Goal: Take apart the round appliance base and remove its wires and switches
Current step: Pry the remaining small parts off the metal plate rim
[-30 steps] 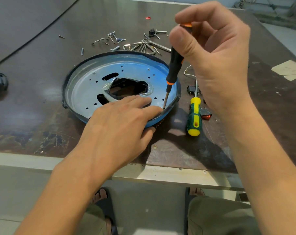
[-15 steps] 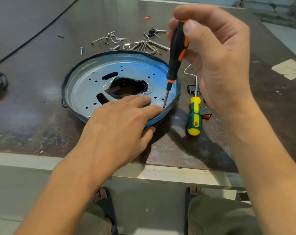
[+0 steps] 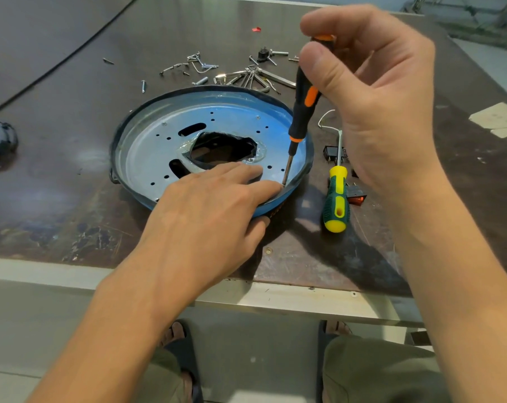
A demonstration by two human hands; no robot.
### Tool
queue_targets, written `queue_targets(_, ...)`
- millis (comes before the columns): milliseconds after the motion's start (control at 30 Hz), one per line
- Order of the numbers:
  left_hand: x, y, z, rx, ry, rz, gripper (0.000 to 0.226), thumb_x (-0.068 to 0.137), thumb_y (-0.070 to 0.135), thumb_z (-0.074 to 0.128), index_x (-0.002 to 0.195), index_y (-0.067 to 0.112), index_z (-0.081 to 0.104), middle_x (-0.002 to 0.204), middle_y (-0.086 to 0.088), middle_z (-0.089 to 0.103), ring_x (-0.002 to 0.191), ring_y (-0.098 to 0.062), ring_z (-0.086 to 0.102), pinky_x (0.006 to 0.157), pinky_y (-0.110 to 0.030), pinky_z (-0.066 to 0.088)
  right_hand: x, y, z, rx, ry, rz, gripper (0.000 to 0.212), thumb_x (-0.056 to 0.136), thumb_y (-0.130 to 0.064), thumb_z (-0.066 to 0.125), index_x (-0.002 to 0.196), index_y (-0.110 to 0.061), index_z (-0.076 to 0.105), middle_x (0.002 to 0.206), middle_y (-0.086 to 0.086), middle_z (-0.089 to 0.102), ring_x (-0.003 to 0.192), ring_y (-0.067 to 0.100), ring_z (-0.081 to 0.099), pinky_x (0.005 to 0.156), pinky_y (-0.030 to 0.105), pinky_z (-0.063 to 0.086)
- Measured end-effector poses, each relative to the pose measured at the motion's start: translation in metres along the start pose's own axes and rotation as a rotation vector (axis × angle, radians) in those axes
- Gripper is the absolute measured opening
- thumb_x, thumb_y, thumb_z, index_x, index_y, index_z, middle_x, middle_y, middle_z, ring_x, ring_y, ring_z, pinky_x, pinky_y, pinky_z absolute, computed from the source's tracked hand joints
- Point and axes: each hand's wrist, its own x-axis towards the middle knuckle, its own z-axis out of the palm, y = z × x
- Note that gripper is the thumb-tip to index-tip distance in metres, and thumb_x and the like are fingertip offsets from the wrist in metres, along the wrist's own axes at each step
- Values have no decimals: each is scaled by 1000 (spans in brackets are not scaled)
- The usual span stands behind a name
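Your right hand pinches the top of the black-and-orange screwdriver, whose tip sits at the near-right rim of the round base. Your left hand presses flat on that rim with fingers straight. Beyond the base lie loose screws. To its right are switches and a white wire — seemingly already out. This rim screw remains — perhaps others too.

Single head cam, looks fwd & down, close over table edge.
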Motion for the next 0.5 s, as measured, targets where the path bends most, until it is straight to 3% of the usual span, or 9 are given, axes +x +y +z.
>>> queue_targets(133, 0, 0, -1, 3, -2, 1, 45, 84, 46, 50, 127, 37, 59, 125, 11, 64, 112, -15, 63, 66, -33, 54, -2, -1, -2, 158, 18, 100, 29, 99, 5, 46, 127, 5, 57, 108, 21, 66, 102, 31, 67, 88, 38, 56)
queue_targets(233, 1, 0, -1, 3, -2, 0, 47, 84, 46, 49, 129, 38, 58, 127, 11, 63, 114, -15, 62, 66, -34, 54, -2, -3, 1, 61, 14, 69, 19, 103, -5, 51, 117, 3, 61, 96, 14, 62, 87, 18, 61, 76, 34, 52)
queue_targets(300, 1, 0, -1, 11, -1, 2, 47, 84, 45, 50, 129, 37, 59, 128, 10, 63, 115, -15, 62, 66, -34, 55, -1, -3, 1, -30, 24, 32, 16, 99, -7, 62, 113, 1, 63, 92, 7, 62, 83, 11, 60, 77, 33, 53)
queue_targets(367, 1, 0, -1, 11, -3, 4, 46, 84, 45, 49, 127, 38, 60, 128, 10, 63, 116, -15, 62, 68, -34, 54, 0, -1, -1, -58, 32, 19, 21, 97, -3, 64, 117, 2, 62, 98, 11, 64, 90, 15, 63, 82, 35, 56)
queue_targets(433, 1, 0, -1, 3, 1, 7, 43, 84, 45, 48, 124, 37, 61, 125, 11, 64, 113, -15, 62, 66, -33, 52, -1, -1, -4, 22, 40, 59, 25, 98, 4, 57, 123, 6, 59, 107, 19, 66, 98, 28, 67, 87, 41, 58)
queue_targets(500, 1, 0, 0, 5, 8, 10, 42, 83, 45, 49, 123, 36, 62, 123, 12, 64, 111, -15, 63, 65, -33, 52, -2, -3, -4, 125, 55, 109, 27, 99, 6, 48, 123, 7, 59, 106, 21, 66, 99, 31, 67, 86, 39, 57)
